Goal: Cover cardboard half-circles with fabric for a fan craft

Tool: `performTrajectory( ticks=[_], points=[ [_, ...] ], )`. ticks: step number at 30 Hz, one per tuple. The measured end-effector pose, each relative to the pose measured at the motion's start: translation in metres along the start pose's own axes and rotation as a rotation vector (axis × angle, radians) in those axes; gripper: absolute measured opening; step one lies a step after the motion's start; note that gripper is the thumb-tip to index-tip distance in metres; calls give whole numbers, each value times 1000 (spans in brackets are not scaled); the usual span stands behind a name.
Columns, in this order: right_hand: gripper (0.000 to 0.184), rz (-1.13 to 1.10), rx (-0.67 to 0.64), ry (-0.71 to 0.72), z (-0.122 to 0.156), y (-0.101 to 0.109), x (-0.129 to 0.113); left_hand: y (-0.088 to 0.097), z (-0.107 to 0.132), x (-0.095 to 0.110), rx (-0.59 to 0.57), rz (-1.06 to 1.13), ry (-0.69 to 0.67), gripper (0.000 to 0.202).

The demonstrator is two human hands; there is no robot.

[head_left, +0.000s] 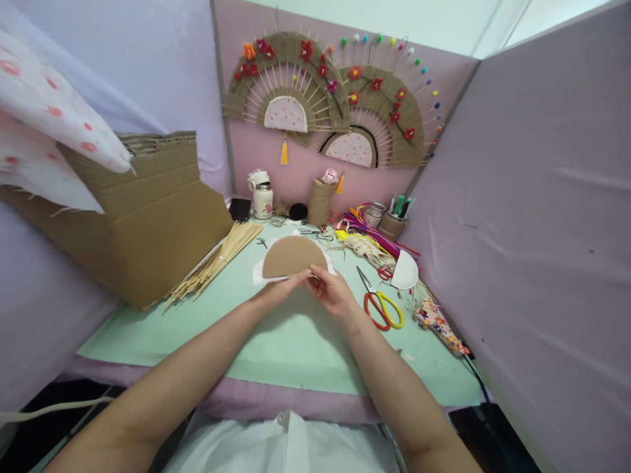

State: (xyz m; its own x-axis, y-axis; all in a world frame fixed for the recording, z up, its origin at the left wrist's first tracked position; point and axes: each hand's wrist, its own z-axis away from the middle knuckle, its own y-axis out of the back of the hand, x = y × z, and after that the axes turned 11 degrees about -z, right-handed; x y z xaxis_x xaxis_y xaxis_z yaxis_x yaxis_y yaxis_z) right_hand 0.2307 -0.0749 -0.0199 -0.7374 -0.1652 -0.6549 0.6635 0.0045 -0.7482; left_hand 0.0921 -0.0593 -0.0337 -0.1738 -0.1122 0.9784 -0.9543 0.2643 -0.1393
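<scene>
A brown cardboard half-circle (294,255) is held up over the table, its curved side facing away from me. White material (258,273) lies behind it and sticks out past its edge at the left, top and right. At the straight near edge, my left hand (286,286) grips the half-circle from below, its fingers partly hidden. My right hand (332,289) is closed at the right part of the same edge, thumb and fingers pinching there. Right of my right hand lie scissors (379,305) with one red and one yellow handle, blades pointing away.
Thin wooden sticks (217,263) lie at the left beside a large cardboard sheet (162,230). A white half-circle (405,270), a flowered glue gun (438,323) and a pen holder (394,223) are on the right. Decorated fans (283,59) hang behind a bottle (261,197) and twine spool (320,202).
</scene>
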Motion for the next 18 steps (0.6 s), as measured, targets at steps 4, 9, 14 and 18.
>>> performTrajectory(
  ticks=[4, 9, 14, 18],
  points=[
    [34, 89, -17, -38, 4, -4, -3, 6, -4, 18, 37, 270, 67, 45],
    [33, 418, -75, -35, 12, -5, -12, 31, -7, 45, 185, 460, 150, 38],
    [22, 1297, -7, 280, 46, 17, -43, 51, -1, 49, 195, 380, 212, 44],
    [19, 1899, 357, 191, 75, 59, -74, 51, 3, 46, 19, 337, 197, 44]
  ],
)
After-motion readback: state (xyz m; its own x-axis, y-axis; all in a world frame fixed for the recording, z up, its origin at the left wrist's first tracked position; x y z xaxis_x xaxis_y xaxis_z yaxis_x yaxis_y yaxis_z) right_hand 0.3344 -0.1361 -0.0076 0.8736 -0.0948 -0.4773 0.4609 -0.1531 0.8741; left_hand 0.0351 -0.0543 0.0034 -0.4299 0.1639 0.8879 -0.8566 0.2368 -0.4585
